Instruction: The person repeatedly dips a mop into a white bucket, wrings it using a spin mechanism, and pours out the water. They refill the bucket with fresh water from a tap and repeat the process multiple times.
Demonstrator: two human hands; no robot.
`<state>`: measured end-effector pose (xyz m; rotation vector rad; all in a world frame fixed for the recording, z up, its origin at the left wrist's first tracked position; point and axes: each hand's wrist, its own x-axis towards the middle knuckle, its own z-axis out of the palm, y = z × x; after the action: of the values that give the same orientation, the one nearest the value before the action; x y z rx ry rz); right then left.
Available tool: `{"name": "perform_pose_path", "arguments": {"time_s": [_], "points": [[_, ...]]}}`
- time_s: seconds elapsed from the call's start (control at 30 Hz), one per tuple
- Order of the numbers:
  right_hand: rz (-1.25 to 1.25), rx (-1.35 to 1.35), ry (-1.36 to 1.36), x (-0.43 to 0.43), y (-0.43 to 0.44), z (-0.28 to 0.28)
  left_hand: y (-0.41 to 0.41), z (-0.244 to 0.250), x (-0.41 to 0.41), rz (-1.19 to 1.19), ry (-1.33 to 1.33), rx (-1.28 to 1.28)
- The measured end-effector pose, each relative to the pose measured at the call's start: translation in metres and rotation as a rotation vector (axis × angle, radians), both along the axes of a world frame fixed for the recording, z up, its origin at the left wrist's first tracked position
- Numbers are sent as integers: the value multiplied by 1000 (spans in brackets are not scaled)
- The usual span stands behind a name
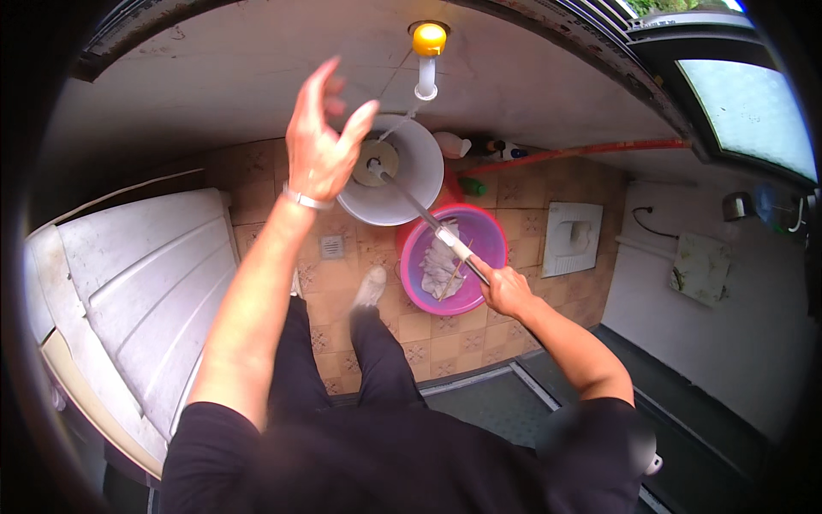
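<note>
My left hand [324, 138] is raised with its fingers apart and holds nothing; it is slightly blurred. Close to its right, on the wall, is a tap with a yellow top [429, 40] and a white spout [426, 77]. A thin stream of water [399, 125] runs from the spout into a white bucket [420, 151]. My right hand [510, 292] grips a mop-like pole [417, 207] of metal and white plastic. The pole slants down into the bucket and meets a pale round disc [384, 153] there. My left hand hides part of the bucket's rim.
A pink and purple basin [496, 241] with a pale cloth [443, 266] and thin stick stands under the pole. Bottles [453, 145] line the wall. A squat toilet [573, 239] lies right, a floor drain [332, 247] left, and a white ribbed panel [151, 283] further left.
</note>
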<state>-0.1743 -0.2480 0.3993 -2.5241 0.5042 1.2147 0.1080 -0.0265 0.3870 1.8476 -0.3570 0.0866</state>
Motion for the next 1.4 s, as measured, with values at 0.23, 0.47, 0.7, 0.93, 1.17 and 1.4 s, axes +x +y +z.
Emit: {"name": "perform_pose_path", "arguments": {"time_s": [0.23,0.47,0.7,0.93,1.17,1.4], "points": [[-85,152,-26,10,-15,-39,56,-301,-124,114,923,347],[-218,176,-21,10,20,-115,40,-382,-140,103,1035,193],[-183,175,-28,5,20,-23,27,-405,-126,278,1191,234],[-101,206,-103,-9,5,-33,22,-404,-129,192,1202,283],[-185,178,-69,19,26,-93,13,-350,-124,218,1089,473],[-193,196,-56,-5,23,-9,25,-375,-124,184,1094,470]]}}
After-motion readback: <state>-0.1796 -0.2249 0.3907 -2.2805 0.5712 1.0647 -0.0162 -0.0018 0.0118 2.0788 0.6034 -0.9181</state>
